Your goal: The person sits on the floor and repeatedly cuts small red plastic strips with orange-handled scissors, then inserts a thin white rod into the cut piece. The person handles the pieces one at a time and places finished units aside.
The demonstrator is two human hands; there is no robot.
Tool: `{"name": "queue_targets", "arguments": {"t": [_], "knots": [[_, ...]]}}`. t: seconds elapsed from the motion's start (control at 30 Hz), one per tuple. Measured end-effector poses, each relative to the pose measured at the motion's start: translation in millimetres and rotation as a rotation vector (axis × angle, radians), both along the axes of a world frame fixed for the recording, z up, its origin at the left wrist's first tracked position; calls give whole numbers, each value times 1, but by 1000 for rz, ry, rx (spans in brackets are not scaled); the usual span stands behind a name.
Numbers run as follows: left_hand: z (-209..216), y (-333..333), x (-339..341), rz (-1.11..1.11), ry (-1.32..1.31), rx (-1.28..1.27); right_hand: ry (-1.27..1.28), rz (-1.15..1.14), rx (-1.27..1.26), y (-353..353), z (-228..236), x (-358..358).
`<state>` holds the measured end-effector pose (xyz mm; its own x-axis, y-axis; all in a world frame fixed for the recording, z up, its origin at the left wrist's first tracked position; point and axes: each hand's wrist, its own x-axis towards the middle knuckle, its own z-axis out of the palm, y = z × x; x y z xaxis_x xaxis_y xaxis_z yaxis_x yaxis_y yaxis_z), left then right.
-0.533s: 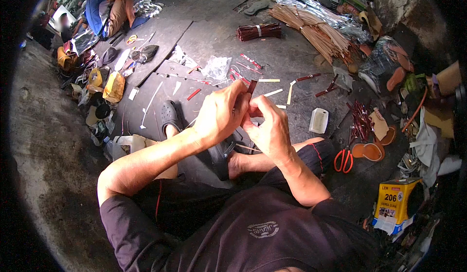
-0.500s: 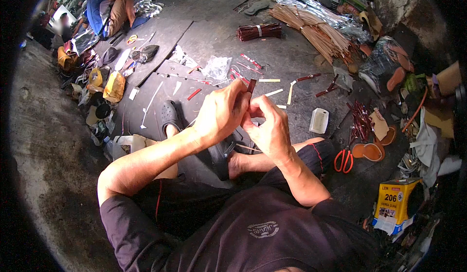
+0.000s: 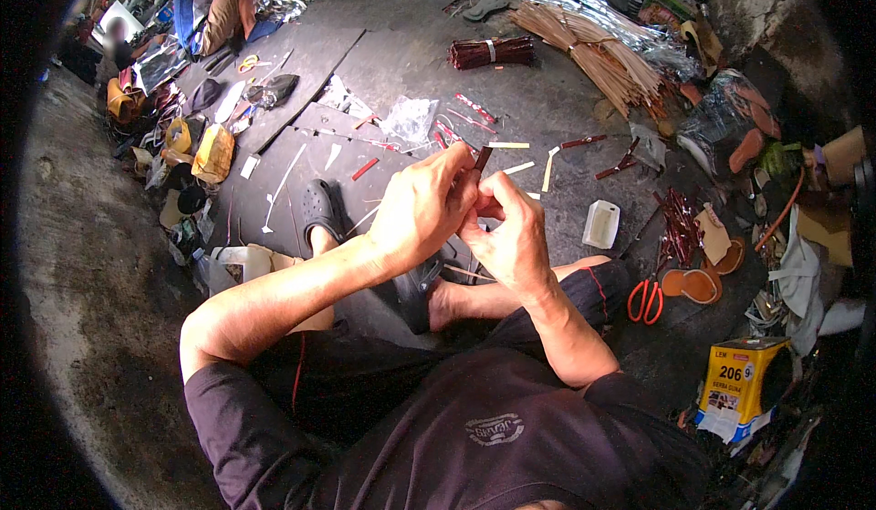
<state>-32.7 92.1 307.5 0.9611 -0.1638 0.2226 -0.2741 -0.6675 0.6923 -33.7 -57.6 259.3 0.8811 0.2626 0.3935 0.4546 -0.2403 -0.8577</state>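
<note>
Both of my hands meet in front of my chest around a short dark brown strip (image 3: 483,157). Its upper end sticks out above the fingers of my left hand (image 3: 422,202), which are closed on it. My right hand (image 3: 511,236) pinches with thumb and forefinger just below, against the lower part of the strip; that part is hidden by the fingers. Beyond the hands, pale yellow strips (image 3: 521,167) and a small red-brown strip (image 3: 365,169) lie on the dark floor.
Right of my knee are a white tray (image 3: 600,224), orange-handled scissors (image 3: 645,301), a pile of dark red strips (image 3: 683,223) and a yellow can (image 3: 735,384). Farther off lie a tied dark red bundle (image 3: 491,51) and long tan strips (image 3: 593,58). Another person (image 3: 214,8) sits at far left.
My hands have shifted slightly to the right, and my right fingers have curled in closer against the strip. The head view has tilted a little; the strip stays held.
</note>
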Motion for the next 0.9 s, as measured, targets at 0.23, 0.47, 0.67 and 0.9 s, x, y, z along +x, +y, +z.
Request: {"name": "queue_targets", "arguments": {"t": [0.23, 0.47, 0.67, 0.9], "knots": [[1, -3, 0, 17, 1, 9, -60, -67, 105, 4, -7, 0], [3, -3, 7, 10, 86, -275, 49, -174, 318, 9, -10, 0], [10, 18, 10, -94, 447, -501, 8, -100, 156, 0, 14, 6], [9, 27, 9, -199, 489, -553, -128, -98, 28, -6, 15, 7]]}}
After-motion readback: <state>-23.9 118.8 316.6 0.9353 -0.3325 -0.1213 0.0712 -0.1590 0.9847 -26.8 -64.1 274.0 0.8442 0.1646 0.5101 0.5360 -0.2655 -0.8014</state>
